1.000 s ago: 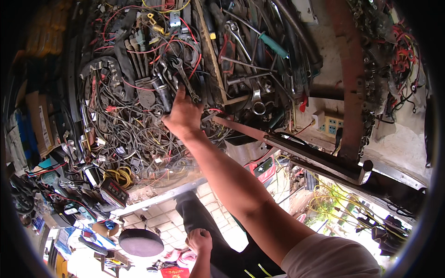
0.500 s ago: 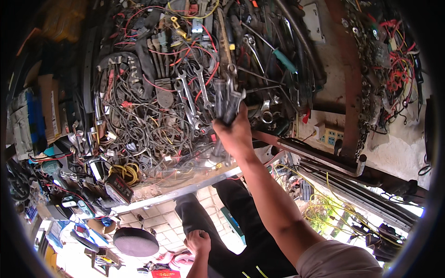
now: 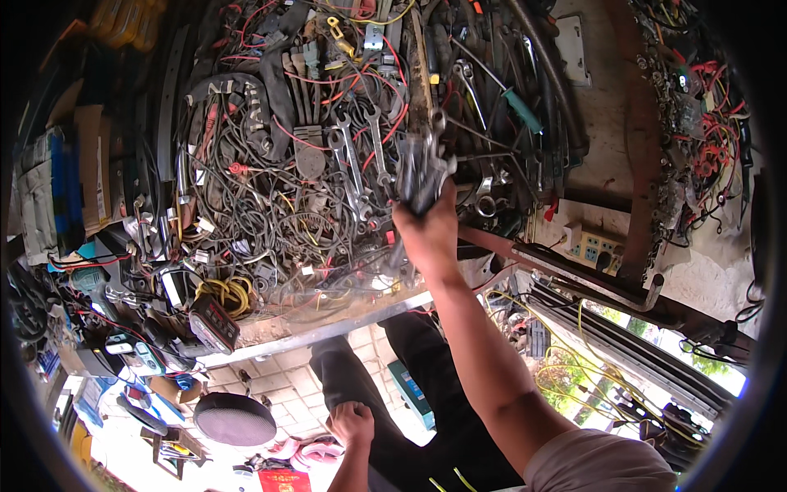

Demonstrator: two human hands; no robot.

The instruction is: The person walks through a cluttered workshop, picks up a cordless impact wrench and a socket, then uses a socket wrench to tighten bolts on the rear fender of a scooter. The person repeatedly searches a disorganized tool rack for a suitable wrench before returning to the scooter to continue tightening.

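- gripping, right hand (image 3: 430, 232): fingers wrapped around a bundle of metal tools (image 3: 419, 176); motion-blurred, single pieces not distinguishable.
- bundle position: over the workbench (image 3: 275, 328), at the right side of the tangled cables (image 3: 270, 215), near the lower end of a wooden strip (image 3: 421, 66).
- left hand (image 3: 351, 422): curled into a loose fist, low, by the dark trousers (image 3: 340, 373); cannot tell whether anything is inside.
- two open-ended wrenches (image 3: 350, 174): side by side on the cables, left of the bundle.
- green-handled screwdriver (image 3: 522, 111): among tools right of the strip.
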